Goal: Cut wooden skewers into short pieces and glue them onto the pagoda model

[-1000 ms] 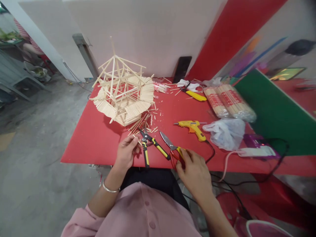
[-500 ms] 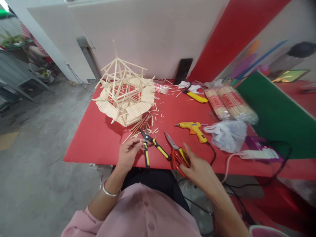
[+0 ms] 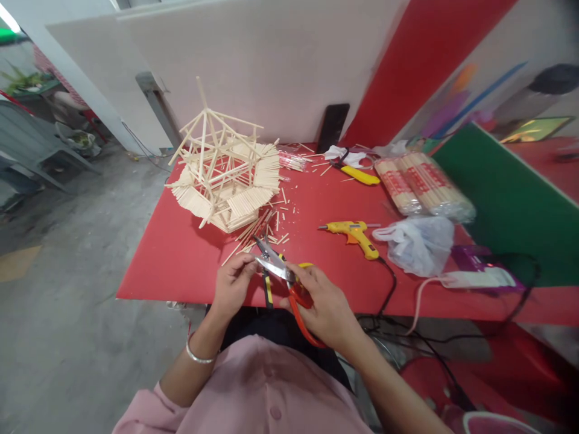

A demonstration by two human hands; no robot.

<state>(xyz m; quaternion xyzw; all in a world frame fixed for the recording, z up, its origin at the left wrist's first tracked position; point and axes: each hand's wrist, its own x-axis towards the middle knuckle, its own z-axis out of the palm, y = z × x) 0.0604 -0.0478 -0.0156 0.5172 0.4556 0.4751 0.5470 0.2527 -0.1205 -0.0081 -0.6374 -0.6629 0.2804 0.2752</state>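
My right hand (image 3: 323, 301) grips a pair of red-handled scissors (image 3: 277, 269), its fingers around the handles. The blades are spread and point left. At the lower blade's tip is my left hand (image 3: 233, 283), thumb and fingers pinched together; whatever small thing they hold is hidden. Beneath the scissors lie black-and-yellow cutting pliers (image 3: 268, 291), partly covered. Behind my left hand stands a model frame of pale wooden sticks (image 3: 244, 202), with a pointed top and a wide stick-covered rim. Loose wooden sticks (image 3: 251, 232) and cut bits lie beside it.
A yellow glue gun (image 3: 355, 232) lies on the red table (image 3: 167, 259), its cord running over the front edge. Farther right are a plastic bag (image 3: 418, 244), packs of sticks (image 3: 425, 184) and a green board (image 3: 511, 211). Yellow-handled pliers (image 3: 359, 175) and a phone (image 3: 333, 128) are at the back.
My right hand has brought the scissors left and turned them, from the table beside the pliers to my left fingertips. The blades have opened. My left hand stays pinched in nearly the same place.
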